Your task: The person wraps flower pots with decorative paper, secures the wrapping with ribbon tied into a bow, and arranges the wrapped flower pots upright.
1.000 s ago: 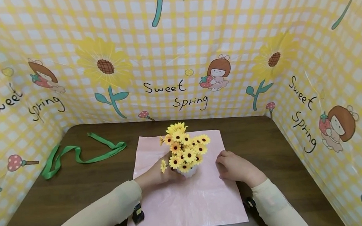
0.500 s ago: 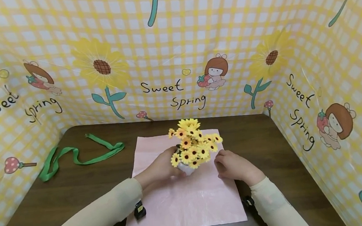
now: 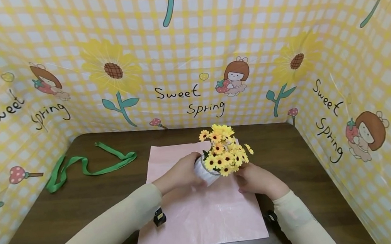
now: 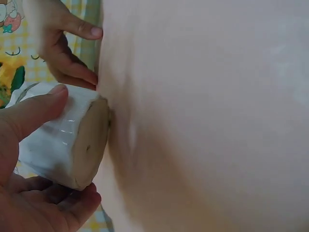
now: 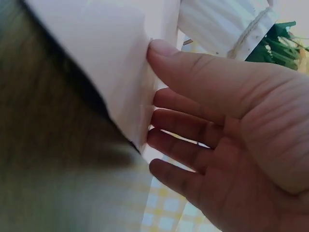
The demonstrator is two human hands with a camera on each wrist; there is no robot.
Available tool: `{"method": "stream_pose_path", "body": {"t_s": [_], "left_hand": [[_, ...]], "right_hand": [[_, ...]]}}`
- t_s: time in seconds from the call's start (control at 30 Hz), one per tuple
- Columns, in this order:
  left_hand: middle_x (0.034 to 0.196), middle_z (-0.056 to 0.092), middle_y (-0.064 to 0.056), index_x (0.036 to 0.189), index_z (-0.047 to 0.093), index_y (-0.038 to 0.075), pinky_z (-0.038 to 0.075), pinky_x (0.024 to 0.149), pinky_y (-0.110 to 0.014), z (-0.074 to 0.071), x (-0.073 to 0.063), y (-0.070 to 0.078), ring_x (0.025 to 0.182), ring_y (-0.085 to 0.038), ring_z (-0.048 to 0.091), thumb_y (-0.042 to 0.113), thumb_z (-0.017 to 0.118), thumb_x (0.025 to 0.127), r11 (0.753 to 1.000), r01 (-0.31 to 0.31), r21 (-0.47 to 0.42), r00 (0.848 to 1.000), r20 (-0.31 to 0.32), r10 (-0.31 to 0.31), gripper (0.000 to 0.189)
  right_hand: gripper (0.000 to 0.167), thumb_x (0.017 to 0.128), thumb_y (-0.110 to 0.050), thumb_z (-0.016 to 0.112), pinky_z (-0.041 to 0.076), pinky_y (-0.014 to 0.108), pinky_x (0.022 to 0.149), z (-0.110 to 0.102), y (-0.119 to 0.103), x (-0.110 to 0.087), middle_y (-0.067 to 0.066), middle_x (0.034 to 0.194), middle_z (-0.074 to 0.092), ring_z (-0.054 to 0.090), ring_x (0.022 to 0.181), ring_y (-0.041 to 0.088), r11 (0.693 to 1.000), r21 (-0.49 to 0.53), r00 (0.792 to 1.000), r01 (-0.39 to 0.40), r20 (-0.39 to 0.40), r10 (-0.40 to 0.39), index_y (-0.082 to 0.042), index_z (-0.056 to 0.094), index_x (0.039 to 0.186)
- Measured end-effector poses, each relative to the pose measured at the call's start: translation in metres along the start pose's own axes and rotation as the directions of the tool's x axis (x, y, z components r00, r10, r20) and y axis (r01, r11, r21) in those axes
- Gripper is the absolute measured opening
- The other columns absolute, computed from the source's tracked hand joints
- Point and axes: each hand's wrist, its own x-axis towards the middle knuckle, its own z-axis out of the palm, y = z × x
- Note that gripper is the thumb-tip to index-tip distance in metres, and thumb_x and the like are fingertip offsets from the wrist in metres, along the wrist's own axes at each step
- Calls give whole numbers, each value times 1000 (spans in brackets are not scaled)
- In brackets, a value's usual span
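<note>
My left hand (image 3: 180, 174) grips a white flowerpot (image 3: 205, 173) of yellow artificial flowers (image 3: 223, 152) with dark centres. The pot tilts over the pink wrapping paper (image 3: 204, 222), its blooms leaning right. In the left wrist view, the thumb lies along the pot's side, the fingers are underneath, and the pale base (image 4: 91, 145) faces the paper. My right hand (image 3: 258, 180) is at the paper's right edge, partly behind the flowers. From the right wrist, its thumb and loosely bent fingertips (image 5: 164, 99) touch the paper. A twine band (image 5: 248, 31) circles the pot.
A green ribbon (image 3: 91, 171) lies loosely looped at the table's back left. The dark wooden table (image 3: 68, 226) is walled on three sides by a yellow checked cloth (image 3: 174, 42). Small black wrist devices (image 3: 159, 217) hang below the sleeves.
The left hand has moved the flowerpot to the right and tipped it over from nearly upright. The flowers now overlap the right hand, which stays almost in place at the paper's edge.
</note>
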Motion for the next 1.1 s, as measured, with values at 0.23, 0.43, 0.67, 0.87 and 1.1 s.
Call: {"method": "stream_pose_path", "body": {"t_s": [0.23,0.43,0.67,0.87,1.1], "left_hand": [[125,65,-8,136,55,2,50,100,-37,-5,6,12,110,-19,61,32,99,61,997,-32,66,999,21,31,92],[121,66,-9,133,60,2,50,99,-38,-4,13,21,107,-20,60,33,99,60,991,-81,108,997,27,78,88],[120,66,-7,133,62,5,51,93,-36,-5,14,25,104,-19,60,32,95,63,980,-122,155,992,34,118,82],[122,69,-3,133,65,12,47,101,-40,-10,14,24,111,-22,61,31,94,70,961,-220,169,975,52,214,72],[111,72,1,125,68,13,53,92,-34,-1,17,23,100,-17,64,32,99,61,975,-202,95,979,41,199,73]], "right_hand": [[78,75,-11,86,52,46,96,-7,-18,-7,15,141,59,62,114,25,996,58,996,-74,56,71,-7,54,146],[25,75,-9,78,47,31,68,-33,-56,-23,4,86,61,47,69,11,1000,29,982,3,188,-9,-1,69,96],[41,83,-25,84,52,27,93,-59,-112,-29,-1,114,69,63,103,10,943,19,935,333,121,-332,-9,71,118],[57,86,-21,83,50,34,104,-79,-132,-1,10,136,59,57,125,22,956,-88,940,279,-178,-291,-2,61,135],[59,78,-17,90,54,37,93,-76,-127,29,12,119,61,60,110,27,994,-111,989,-11,-150,-6,3,64,126]]}}
